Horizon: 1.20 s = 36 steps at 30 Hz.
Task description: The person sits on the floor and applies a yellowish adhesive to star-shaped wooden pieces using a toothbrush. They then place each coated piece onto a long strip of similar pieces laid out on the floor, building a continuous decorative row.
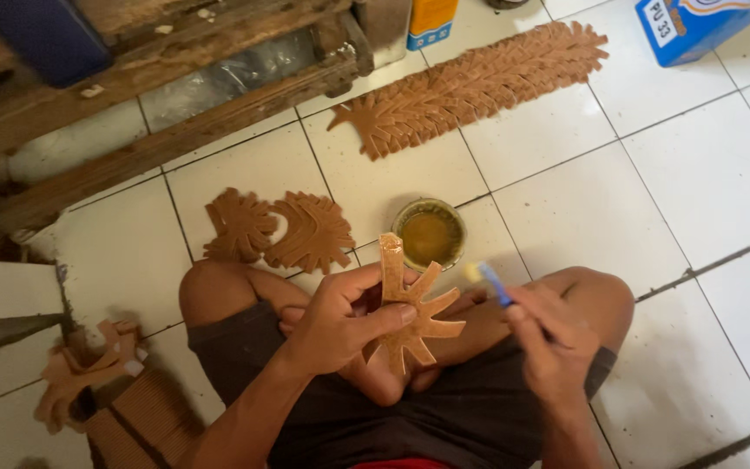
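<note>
White floor tiles (566, 217) surround a seated person whose left hand (336, 317) grips a flat brown leaf-shaped cutout (410, 304) with radiating prongs, upright over the lap; the right hand (549, 343) pinches a blue-handled brush (490, 282) beside a glue tin (429, 233).

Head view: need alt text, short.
Seen from above, a person sitting cross-legged on a white tile floor holds a brown leaf-shaped cutout in the left hand and a blue-handled brush in the right hand. A glue tin and more cutouts lie ahead.
</note>
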Each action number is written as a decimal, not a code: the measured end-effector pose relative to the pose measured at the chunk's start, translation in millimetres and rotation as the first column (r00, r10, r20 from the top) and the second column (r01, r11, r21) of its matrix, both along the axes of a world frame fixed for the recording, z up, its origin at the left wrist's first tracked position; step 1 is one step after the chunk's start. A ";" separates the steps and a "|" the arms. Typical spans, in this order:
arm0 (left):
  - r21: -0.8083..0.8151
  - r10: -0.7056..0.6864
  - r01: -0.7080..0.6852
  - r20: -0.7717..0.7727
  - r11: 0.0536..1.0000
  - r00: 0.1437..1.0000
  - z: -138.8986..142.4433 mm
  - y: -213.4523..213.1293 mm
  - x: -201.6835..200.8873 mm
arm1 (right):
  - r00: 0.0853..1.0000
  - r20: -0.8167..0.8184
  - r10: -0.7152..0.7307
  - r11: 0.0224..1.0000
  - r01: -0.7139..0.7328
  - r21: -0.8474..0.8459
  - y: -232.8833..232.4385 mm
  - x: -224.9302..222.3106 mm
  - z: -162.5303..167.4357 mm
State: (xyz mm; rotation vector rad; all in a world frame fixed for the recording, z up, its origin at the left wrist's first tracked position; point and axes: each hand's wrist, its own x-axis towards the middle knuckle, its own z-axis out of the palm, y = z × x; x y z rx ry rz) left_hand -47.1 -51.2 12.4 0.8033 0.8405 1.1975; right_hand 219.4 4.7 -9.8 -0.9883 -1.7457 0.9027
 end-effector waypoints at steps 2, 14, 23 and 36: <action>0.021 -0.007 0.008 -0.040 1.000 0.999 -0.9 0.4 4.0 | 0.998 0.039 0.041 0.999 -0.042 0.031 -1.2 -8.4 7.9; 0.029 -0.019 0.021 -0.050 0.999 0.999 2.9 -1.9 4.6 | 0.982 0.181 0.055 0.997 -0.064 0.045 7.4 -14.1 5.6; -0.034 0.039 -0.036 0.074 0.999 0.997 -6.3 -2.4 0.7 | 0.956 -0.256 -0.142 0.971 0.084 -0.224 16.5 8.9 -14.5; -0.034 -0.033 0.029 -0.138 0.999 0.990 -14.9 -6.5 2.2 | 0.982 0.153 0.106 0.991 -0.118 0.070 4.2 -8.0 16.3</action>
